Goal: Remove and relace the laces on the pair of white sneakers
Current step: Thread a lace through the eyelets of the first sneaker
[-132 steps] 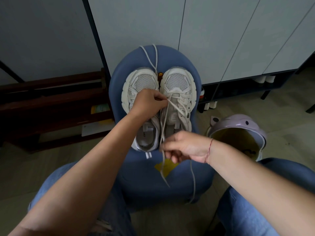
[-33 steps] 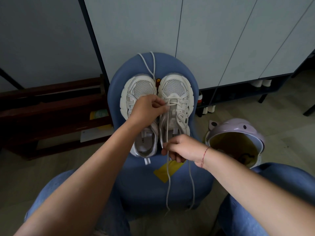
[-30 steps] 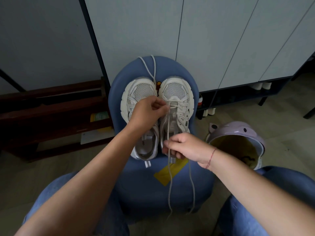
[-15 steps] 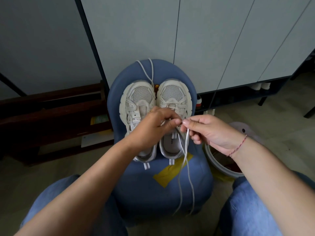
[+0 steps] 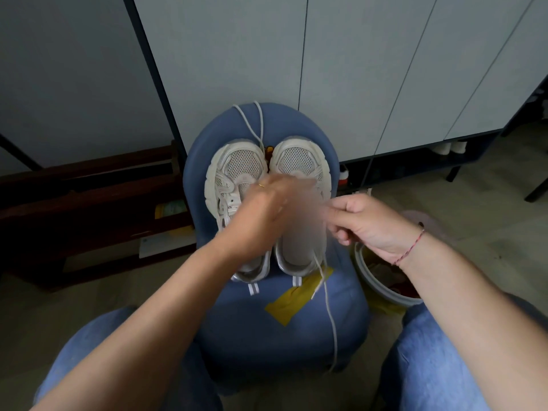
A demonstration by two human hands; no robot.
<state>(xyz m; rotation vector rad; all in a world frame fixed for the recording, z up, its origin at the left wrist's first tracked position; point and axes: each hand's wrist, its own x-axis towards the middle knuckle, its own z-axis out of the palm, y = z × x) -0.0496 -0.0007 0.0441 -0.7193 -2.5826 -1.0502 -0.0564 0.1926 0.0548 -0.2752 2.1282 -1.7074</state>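
Relacing at the chair (image 5: 243,315): the white pair sits on the blue seat, toes toward 12 o'clock. The left sneaker (image 5: 237,164) shows no lace that I can make out. The right sneaker (image 5: 299,161) is the one I am working on.

My left hand (image 5: 258,221) reaches in from 7 o'clock and lies across the gap between the two shoes. My right hand (image 5: 370,223) comes in from 4 o'clock and sits just off the right sneaker's outer side. A white bin (image 5: 373,286) stands on the floor at 4 o'clock, beside the chair.

The lace (image 5: 329,307) trails from under my right hand toward 6 o'clock and hangs over the front of the seat. A spare lace (image 5: 260,120) lies loose at 12 o'clock, behind the toes.

I judge the step to be drawing the lace through an eyelet. To do it well, I should steady the shoe with the left hand and pull with the right in line with the eyelet, not across it. The lace should stay flat and untwisted, with the two ends kept level before the next crossing.

My right fingers (image 5: 341,209) are curled in, thumb against forefinger, in a narrow pinch. I take that pinch to be on the lace, though blur hides the exact contact. My left fingers (image 5: 284,188) are smeared by motion over the right sneaker's tongue. I cannot tell how far apart they are or whether they grip anything.
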